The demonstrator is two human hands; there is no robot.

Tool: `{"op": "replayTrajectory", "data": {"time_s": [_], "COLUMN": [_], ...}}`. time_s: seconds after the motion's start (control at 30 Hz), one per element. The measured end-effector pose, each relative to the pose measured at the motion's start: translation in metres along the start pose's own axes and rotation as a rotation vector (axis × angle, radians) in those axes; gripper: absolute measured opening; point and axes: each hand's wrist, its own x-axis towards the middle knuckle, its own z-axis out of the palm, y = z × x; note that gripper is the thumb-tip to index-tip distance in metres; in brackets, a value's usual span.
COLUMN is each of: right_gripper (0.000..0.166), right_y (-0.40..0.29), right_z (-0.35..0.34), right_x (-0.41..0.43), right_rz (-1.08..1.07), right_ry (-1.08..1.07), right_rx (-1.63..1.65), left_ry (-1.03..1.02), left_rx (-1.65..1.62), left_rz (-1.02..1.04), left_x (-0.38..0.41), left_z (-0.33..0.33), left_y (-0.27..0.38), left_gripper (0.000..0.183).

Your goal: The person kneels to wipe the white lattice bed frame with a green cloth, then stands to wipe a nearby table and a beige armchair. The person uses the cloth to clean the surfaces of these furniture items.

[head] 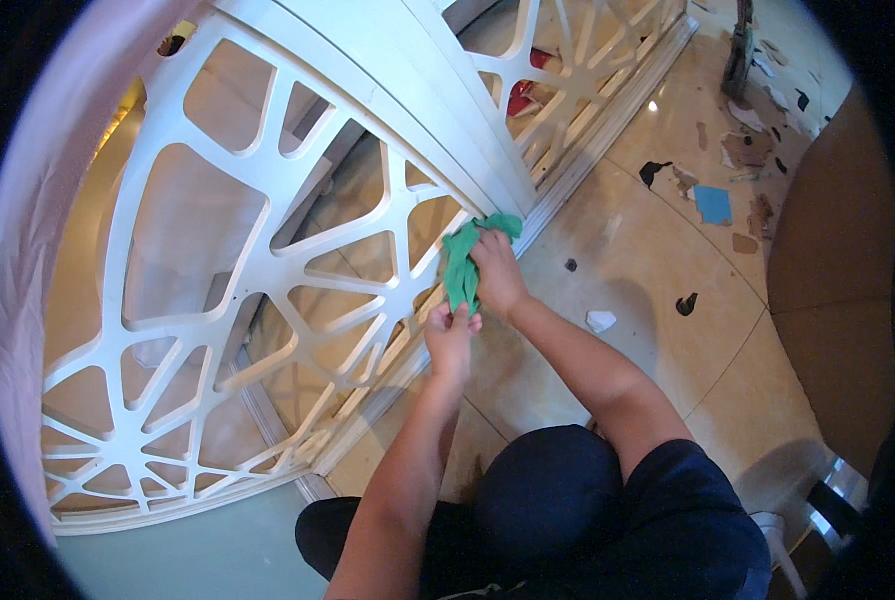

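Note:
A crumpled green cloth [461,262] lies against the foot of a white post [485,157], where the post meets the ridged base moulding [560,196]. My right hand [497,274] presses on the cloth's upper part, its fingertips partly hidden in the folds. With thumb and fingers my left hand [451,334] pinches the cloth's lower end. Beside both hands, on the left, stands a white openwork lattice panel [267,262] with rounded cut-outs. A second lattice panel [567,75] continues beyond the post.
Scraps litter the tiled floor [537,360]: a blue square piece [712,205], a white piece [600,321] and several dark bits. A large brown board or box [837,285] stands at the right. Pinkish sheeting [31,285] hangs at the left edge. Red packaging [521,99] shows behind the far panel.

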Motion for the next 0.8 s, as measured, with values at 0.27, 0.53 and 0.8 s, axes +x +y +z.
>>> {"op": "replayTrajectory", "data": {"time_s": [0.27, 0.53, 0.8], "right_gripper": [0.057, 0.057, 0.059], "right_y": [0.011, 0.011, -0.019], "right_z": [0.031, 0.060, 0.010], "right_x": [-0.072, -0.015, -0.031], "right_rz": [0.051, 0.171, 0.244], "right_ry": [-0.129, -0.441, -0.407], "right_rx": [0.058, -0.287, 0.503], "left_ry": [0.059, 0.049, 0.050], "left_rx": [0.066, 0.063, -0.292], "left_rz": [0.017, 0.053, 0.160], "left_x": [-0.021, 0.008, -0.032], "left_z": [-0.048, -0.016, -0.024], "left_y": [-0.050, 0.010, 0.056], "left_gripper": [0.018, 0.016, 0.020]}}
